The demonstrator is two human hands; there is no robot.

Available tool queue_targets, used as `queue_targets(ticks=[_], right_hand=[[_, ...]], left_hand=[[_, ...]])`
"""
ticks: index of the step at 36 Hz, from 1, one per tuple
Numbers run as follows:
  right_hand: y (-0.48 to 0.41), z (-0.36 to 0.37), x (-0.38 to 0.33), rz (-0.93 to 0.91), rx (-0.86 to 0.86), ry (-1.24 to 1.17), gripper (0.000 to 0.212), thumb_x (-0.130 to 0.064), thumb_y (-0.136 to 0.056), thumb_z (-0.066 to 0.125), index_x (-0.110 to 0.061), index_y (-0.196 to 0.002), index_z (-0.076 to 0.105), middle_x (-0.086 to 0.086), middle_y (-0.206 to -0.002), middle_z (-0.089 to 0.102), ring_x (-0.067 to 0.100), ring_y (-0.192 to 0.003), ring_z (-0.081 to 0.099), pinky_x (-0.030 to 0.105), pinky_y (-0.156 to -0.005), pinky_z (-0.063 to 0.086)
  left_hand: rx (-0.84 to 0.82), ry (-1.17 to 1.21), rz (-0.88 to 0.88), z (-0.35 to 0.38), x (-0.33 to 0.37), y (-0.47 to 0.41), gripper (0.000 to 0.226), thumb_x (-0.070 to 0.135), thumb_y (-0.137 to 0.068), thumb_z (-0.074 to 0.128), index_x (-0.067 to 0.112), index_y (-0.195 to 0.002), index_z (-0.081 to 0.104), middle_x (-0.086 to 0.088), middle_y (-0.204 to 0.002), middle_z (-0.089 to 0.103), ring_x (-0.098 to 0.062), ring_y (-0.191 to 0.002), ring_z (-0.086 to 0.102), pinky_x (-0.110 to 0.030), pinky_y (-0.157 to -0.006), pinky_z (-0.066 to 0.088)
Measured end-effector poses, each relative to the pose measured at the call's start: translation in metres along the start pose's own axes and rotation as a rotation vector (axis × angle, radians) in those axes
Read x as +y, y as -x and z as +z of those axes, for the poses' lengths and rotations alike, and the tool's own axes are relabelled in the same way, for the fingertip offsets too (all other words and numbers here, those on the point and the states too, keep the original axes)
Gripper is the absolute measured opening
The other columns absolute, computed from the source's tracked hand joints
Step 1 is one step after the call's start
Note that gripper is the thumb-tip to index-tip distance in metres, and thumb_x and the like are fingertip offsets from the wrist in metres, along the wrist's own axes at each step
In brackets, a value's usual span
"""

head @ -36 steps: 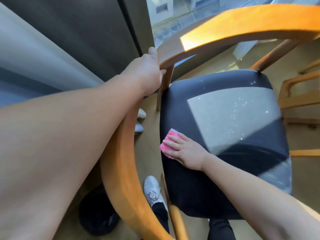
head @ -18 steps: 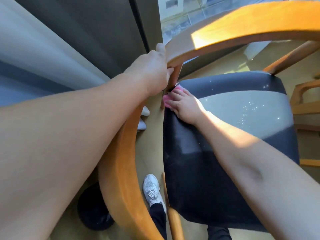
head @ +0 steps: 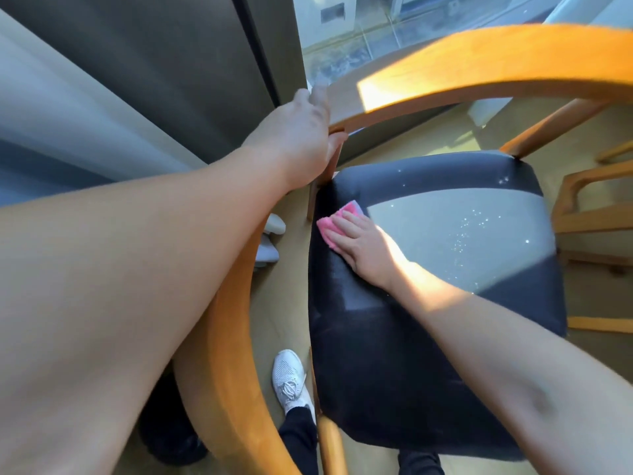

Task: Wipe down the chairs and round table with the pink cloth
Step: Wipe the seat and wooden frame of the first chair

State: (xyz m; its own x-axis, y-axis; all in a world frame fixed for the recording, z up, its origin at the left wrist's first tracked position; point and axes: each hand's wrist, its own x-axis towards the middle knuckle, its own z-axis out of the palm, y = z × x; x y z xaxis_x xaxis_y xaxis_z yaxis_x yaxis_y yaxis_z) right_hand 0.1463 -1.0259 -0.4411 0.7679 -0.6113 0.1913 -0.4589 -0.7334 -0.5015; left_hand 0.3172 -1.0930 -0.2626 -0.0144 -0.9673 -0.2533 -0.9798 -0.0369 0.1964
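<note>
I look down on a wooden armchair with a curved orange backrest and a dark padded seat half in sunlight. My right hand lies flat with straight fingers on the pink cloth, pressing it onto the seat's far left part. My left hand grips the backrest where it bends, fingers curled over the top edge and thumb underneath. Small white specks dot the sunlit part of the seat.
A second wooden chair stands to the right. A dark window frame and a grey curtain rise on the left. My white shoe stands on the tan floor beside the seat, next to a dark round object.
My right hand slid the pink cloth from the seat's left edge up to the back corner, then back toward me a little. My left hand kept its hold on the backrest.
</note>
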Motion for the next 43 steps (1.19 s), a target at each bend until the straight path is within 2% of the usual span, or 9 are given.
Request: queue_targets(ticks=[8, 14, 17, 20, 22, 28, 32, 37, 43], right_hand=[[0.086, 0.011, -0.024, -0.093, -0.083, -0.098, 0.033, -0.010, -0.098, 0.056, -0.005, -0.130, 0.062, 0.014, -0.126, 0.063, 0.036, -0.118, 0.058, 0.047, -0.110, 0.036], [0.120, -0.004, -0.033, -0.215, -0.172, -0.110, 0.034, -0.009, -0.100, 0.049, -0.003, -0.133, 0.057, 0.014, -0.128, 0.060, 0.035, -0.121, 0.053, 0.043, -0.116, 0.029], [0.123, 0.000, -0.021, -0.257, -0.276, -0.132, 0.035, -0.007, -0.100, 0.050, -0.003, -0.134, 0.055, 0.014, -0.132, 0.057, 0.036, -0.124, 0.050, 0.046, -0.109, 0.035], [0.103, -0.016, -0.014, -0.302, -0.353, -0.172, 0.021, -0.006, -0.103, 0.041, -0.003, -0.104, 0.061, 0.012, -0.112, 0.058, 0.033, -0.103, 0.051, 0.041, -0.095, 0.039], [0.085, -0.029, -0.009, -0.307, -0.381, -0.169, 0.021, -0.005, -0.104, 0.033, -0.009, -0.090, 0.048, 0.005, -0.098, 0.050, 0.029, -0.094, 0.042, 0.036, -0.089, 0.035], [0.037, -0.037, 0.021, -0.179, -0.291, -0.039, 0.025, -0.009, -0.105, 0.028, -0.011, -0.086, 0.045, 0.001, -0.085, 0.041, 0.025, -0.083, 0.034, 0.037, -0.077, 0.034], [0.015, -0.032, 0.038, -0.118, -0.246, 0.024, 0.027, -0.012, -0.104, 0.032, -0.004, -0.101, 0.058, 0.008, -0.096, 0.052, 0.030, -0.088, 0.040, 0.041, -0.083, 0.038], [-0.011, -0.024, 0.067, 0.019, -0.306, 0.161, 0.042, -0.015, -0.099, 0.040, -0.011, -0.140, 0.048, 0.017, -0.136, 0.052, 0.039, -0.126, 0.046, 0.050, -0.111, 0.035], [-0.033, -0.020, 0.080, 0.223, -0.208, 0.194, 0.041, -0.023, -0.099, 0.047, -0.006, -0.136, 0.054, 0.023, -0.140, 0.051, 0.043, -0.131, 0.045, 0.047, -0.115, 0.025]], left_hand=[[0.017, -0.034, 0.036, 0.000, 0.006, -0.011, 0.071, 0.049, -0.095, 0.043, 0.009, -0.148, 0.017, -0.017, -0.134, 0.042, -0.039, -0.115, 0.049, -0.043, -0.088, 0.041], [0.030, -0.026, 0.022, -0.001, 0.006, -0.010, 0.068, 0.049, -0.095, 0.044, 0.012, -0.146, 0.019, -0.015, -0.126, 0.045, -0.037, -0.107, 0.052, -0.042, -0.080, 0.040], [0.023, -0.029, 0.017, -0.001, 0.006, -0.010, 0.068, 0.049, -0.094, 0.044, 0.013, -0.146, 0.017, -0.014, -0.126, 0.045, -0.036, -0.106, 0.052, -0.042, -0.078, 0.041], [0.023, -0.030, 0.011, -0.001, 0.005, -0.009, 0.070, 0.050, -0.094, 0.044, 0.014, -0.147, 0.016, -0.014, -0.127, 0.045, -0.035, -0.106, 0.052, -0.041, -0.079, 0.041], [0.026, -0.028, 0.011, 0.000, 0.006, -0.010, 0.070, 0.050, -0.094, 0.044, 0.015, -0.148, 0.016, -0.013, -0.126, 0.045, -0.034, -0.107, 0.053, -0.042, -0.081, 0.043], [0.035, -0.009, 0.013, 0.002, 0.005, -0.011, 0.070, 0.050, -0.094, 0.046, 0.017, -0.148, 0.016, -0.012, -0.130, 0.045, -0.033, -0.109, 0.053, -0.044, -0.086, 0.045], [0.046, 0.008, 0.023, 0.003, 0.004, -0.011, 0.068, 0.049, -0.094, 0.047, 0.017, -0.147, 0.017, -0.012, -0.130, 0.044, -0.031, -0.110, 0.053, -0.042, -0.086, 0.045], [0.073, -0.014, 0.038, 0.004, 0.003, -0.011, 0.068, 0.048, -0.094, 0.046, 0.015, -0.147, 0.018, -0.012, -0.126, 0.045, -0.030, -0.107, 0.054, -0.039, -0.081, 0.045], [0.076, -0.050, 0.058, 0.005, 0.003, -0.014, 0.068, 0.048, -0.095, 0.044, 0.014, -0.148, 0.016, -0.012, -0.124, 0.044, -0.030, -0.103, 0.054, -0.042, -0.078, 0.047]])
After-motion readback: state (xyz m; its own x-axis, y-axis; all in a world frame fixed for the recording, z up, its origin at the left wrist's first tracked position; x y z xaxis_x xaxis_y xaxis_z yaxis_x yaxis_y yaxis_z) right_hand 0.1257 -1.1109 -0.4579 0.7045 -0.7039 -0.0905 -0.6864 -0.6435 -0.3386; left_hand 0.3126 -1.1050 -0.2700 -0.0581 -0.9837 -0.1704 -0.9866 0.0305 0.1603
